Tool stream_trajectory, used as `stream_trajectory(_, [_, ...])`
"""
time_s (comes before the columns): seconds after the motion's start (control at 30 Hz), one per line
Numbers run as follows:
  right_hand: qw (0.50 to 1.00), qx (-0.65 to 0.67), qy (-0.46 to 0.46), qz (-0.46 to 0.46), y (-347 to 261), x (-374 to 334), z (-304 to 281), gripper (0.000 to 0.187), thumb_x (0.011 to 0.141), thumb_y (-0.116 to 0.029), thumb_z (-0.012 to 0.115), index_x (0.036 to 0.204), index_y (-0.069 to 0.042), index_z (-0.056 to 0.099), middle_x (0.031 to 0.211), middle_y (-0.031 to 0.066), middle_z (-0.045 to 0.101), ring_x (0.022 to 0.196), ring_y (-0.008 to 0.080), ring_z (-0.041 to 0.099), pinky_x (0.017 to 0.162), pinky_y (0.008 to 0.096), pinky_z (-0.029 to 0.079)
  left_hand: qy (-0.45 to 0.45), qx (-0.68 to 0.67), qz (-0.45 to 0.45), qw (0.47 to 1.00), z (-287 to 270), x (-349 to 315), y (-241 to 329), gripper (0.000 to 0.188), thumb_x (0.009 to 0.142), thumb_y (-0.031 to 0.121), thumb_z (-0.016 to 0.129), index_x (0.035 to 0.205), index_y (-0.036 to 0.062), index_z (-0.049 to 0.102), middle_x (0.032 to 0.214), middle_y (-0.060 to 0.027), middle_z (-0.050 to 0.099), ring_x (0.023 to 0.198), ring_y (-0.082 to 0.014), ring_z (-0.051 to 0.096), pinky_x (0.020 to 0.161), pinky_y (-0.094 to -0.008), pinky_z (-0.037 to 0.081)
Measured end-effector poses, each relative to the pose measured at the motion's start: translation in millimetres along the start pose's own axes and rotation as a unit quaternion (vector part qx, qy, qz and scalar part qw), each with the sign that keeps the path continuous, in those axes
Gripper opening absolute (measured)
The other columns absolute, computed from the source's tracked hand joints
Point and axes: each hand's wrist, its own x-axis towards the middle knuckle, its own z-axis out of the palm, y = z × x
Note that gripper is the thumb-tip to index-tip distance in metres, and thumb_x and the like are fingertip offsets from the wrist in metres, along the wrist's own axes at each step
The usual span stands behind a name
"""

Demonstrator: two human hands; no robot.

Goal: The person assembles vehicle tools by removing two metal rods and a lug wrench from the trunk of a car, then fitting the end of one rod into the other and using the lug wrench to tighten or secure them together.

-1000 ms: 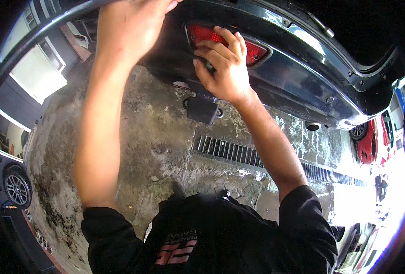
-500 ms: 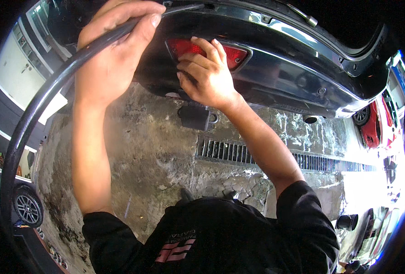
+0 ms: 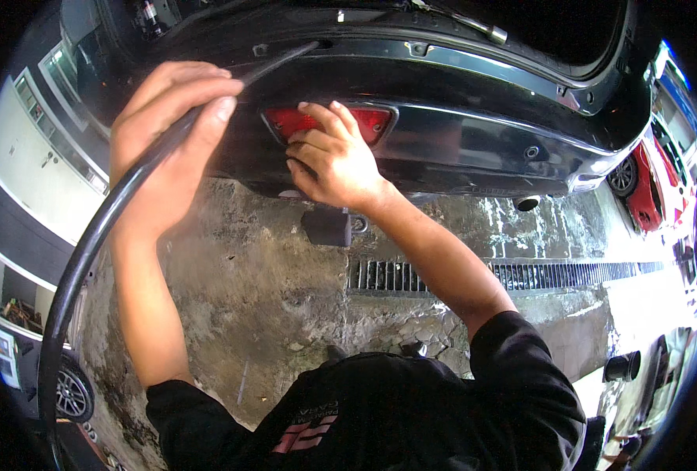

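Note:
My left hand (image 3: 168, 141) is closed round a thick black hose (image 3: 101, 231) near its thin, tapered end. That tip slants up to a small dark hole at the top edge of a dark car's rear bumper (image 3: 474, 133); I cannot tell how far it goes in. From the hand, the hose arcs down along the left side. My right hand (image 3: 336, 161) lies with fingertips spread over a red rear lamp or reflector (image 3: 376, 124) set in the bumper, covering its middle. Nothing shows between these fingers.
Below the bumper sticks out a tow hitch (image 3: 329, 228). A metal drain grate (image 3: 552, 275) crosses the stained concrete floor (image 3: 230, 314). A chrome socket tool (image 3: 474, 27) lies on the boot sill. A red car (image 3: 648, 188) stands at right, a wheel (image 3: 72, 392) at lower left.
The bumper and boot opening show lower in the picture, as the view has shifted upward. My left hand still grips the hose, and my right hand stays on the red lamp.

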Motion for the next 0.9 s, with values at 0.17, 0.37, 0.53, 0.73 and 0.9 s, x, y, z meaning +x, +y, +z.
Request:
stream_trajectory(0.17, [1.0, 0.005, 0.018, 0.009, -4.0, 1.3, 1.5, 0.016, 0.075, -0.021, 0.071, 0.084, -0.007, 0.071, 0.094, 0.0029, 0.067, 0.125, 0.0289, 0.051, 0.111, 0.051, 0.032, 0.04, -0.072, -0.084, 0.993, 37.2, -25.4, -15.3, 0.022, 0.099, 0.01, 0.056, 0.113, -0.0031, 0.066, 0.117, -0.0153, 0.066, 0.103, -0.0223, 0.067, 0.09, -0.0314, 0.054])
stream_trajectory(0.37, [1.0, -0.001, 0.024, 0.016, -4.4, -0.3, 0.9, 0.016, 0.075, -0.022, 0.071, 0.084, -0.008, 0.072, 0.094, 0.0027, 0.067, 0.125, 0.0283, 0.051, 0.111, 0.0509, 0.032, 0.107, -0.146, -0.084, 0.98, 60.4, -22.5, -10.3, 0.024, 0.101, 0.008, 0.052, 0.116, -0.0076, 0.063, 0.118, -0.0178, 0.064, 0.102, -0.0268, 0.068, 0.087, -0.0328, 0.058])
stream_trajectory(0.53, [0.999, 0.014, 0.031, 0.02, -5.6, 0.5, 0.4, 0.017, 0.075, -0.022, 0.071, 0.085, -0.008, 0.072, 0.095, 0.0027, 0.068, 0.124, 0.0286, 0.051, 0.111, 0.0515, 0.032, 0.11, -0.115, -0.031, 0.987, 68.9, -16.2, -5.8, 0.022, 0.1, 0.006, 0.053, 0.113, -0.0087, 0.063, 0.117, -0.0194, 0.064, 0.102, -0.0275, 0.067, 0.089, -0.0349, 0.059])
stream_trajectory(0.73, [1.0, 0.014, 0.019, 0.014, -2.1, -1.1, 1.1, 0.017, 0.075, -0.022, 0.07, 0.085, -0.008, 0.073, 0.097, 0.0027, 0.068, 0.126, 0.0296, 0.05, 0.111, 0.0523, 0.032, 0.11, -0.177, -0.062, 0.976, 53.7, -17.0, -18.0, 0.022, 0.1, 0.008, 0.055, 0.112, -0.0086, 0.064, 0.118, -0.0204, 0.064, 0.105, -0.0283, 0.066, 0.091, -0.0367, 0.058])
stream_trajectory(0.9, [0.999, 0.051, -0.006, 0.015, 0.2, -4.2, -6.0, 0.017, 0.076, -0.019, 0.071, 0.087, -0.007, 0.074, 0.102, 0.0039, 0.069, 0.13, 0.0293, 0.048, 0.113, 0.0545, 0.029, 0.111, -0.196, -0.102, 0.969, 30.5, -12.6, -13.9, 0.024, 0.1, 0.012, 0.056, 0.112, -0.0073, 0.064, 0.118, -0.0213, 0.064, 0.103, -0.0303, 0.068, 0.09, -0.0357, 0.058])
